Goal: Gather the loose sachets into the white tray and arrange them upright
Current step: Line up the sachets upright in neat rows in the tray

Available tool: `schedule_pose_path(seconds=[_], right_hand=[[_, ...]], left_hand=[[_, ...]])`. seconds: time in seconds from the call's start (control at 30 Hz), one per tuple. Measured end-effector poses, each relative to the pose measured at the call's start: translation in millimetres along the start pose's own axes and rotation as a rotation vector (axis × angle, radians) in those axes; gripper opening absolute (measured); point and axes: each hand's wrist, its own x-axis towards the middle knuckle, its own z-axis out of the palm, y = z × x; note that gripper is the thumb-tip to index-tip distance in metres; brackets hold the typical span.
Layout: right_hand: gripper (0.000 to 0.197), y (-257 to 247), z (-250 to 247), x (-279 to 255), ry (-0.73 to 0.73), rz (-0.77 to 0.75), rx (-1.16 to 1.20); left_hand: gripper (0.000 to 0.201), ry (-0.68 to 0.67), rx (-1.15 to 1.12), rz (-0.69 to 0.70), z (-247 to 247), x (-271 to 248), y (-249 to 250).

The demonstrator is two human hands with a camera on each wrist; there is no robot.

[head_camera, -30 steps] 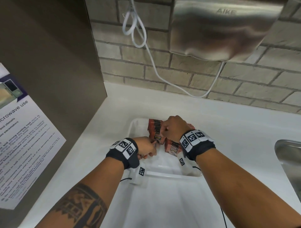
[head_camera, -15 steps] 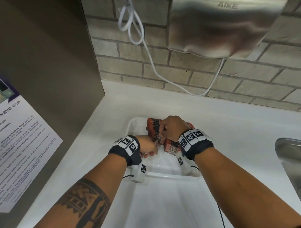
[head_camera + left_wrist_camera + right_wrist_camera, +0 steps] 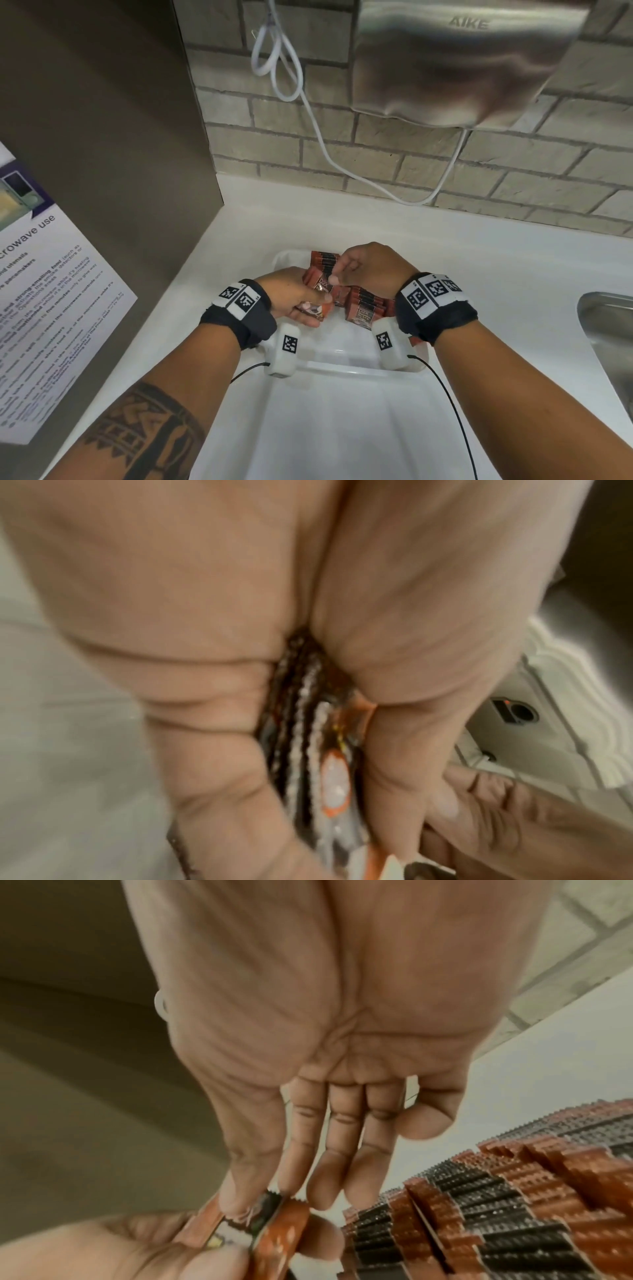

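Note:
The white tray [image 3: 283, 261] sits on the counter with several brown-and-black sachets [image 3: 363, 304] standing in rows inside it; the same rows [image 3: 507, 1204] show in the right wrist view. My left hand [image 3: 313, 308] hovers over the tray's left part and grips a small bundle of sachets [image 3: 313, 739] between thumb and fingers. My right hand [image 3: 334, 280] pinches the top edge of one sachet [image 3: 272, 1208] in that bundle with thumb and forefinger; its other fingers hang straight. The tray's right part is hidden under my right wrist.
A second white tray-like piece [image 3: 342, 431] lies just in front of the tray. A steel sink [image 3: 609, 342] is at the right. A hand dryer [image 3: 462, 61] and its white cable [image 3: 308, 113] hang on the brick wall. A brown panel with a notice [image 3: 51, 308] stands at the left.
My right hand has left the standing rows and come left to pinch a sachet in the left hand's bundle. The left hand has risen slightly toward it.

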Motion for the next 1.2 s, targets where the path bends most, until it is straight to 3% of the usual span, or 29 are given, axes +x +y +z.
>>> schedule_pose_path(seconds=[0.17, 0.4, 0.5, 0.67, 0.77, 0.93, 1.07, 1.2], right_hand=[[0.015, -1.4, -1.3, -5.9, 0.026, 0.002, 0.118], [0.009, -4.8, -9.7, -8.3, 0.088, -0.015, 0.069], [0.004, -7.2, -9.2, -5.4, 0.142, -0.013, -0.027], [0.009, -2.4, 2.4, 4.4, 0.160, 0.008, -0.198], [0.012, -0.8, 11.3, 8.6, 0.167, 0.049, -0.239], [0.014, -1.8, 21.7, 13.3, 0.160, 0.097, -0.357], [0.017, 2.4, 29.2, 19.0, 0.110, 0.143, -0.456], [0.020, 7.6, 33.0, 24.0, 0.097, 0.161, -0.485]], left_hand=[[0.024, 0.036, 0.034, 0.155, 4.5, -9.5, -0.4], [0.027, 0.061, 0.177, 0.211, 1.5, -9.9, -8.4], [0.021, 0.079, 0.418, 0.154, -1.3, -10.2, -6.3], [0.022, 0.058, 1.154, -0.008, 4.5, -11.9, 4.3], [0.030, 0.015, 1.345, -0.089, 19.1, -9.1, 9.7], [0.037, -0.147, 1.410, -0.116, 35.9, -0.1, 18.0], [0.056, -0.187, 1.295, -0.257, 38.7, 12.6, 15.3], [0.014, -0.163, 1.255, -0.318, 41.3, 18.7, 17.3]])
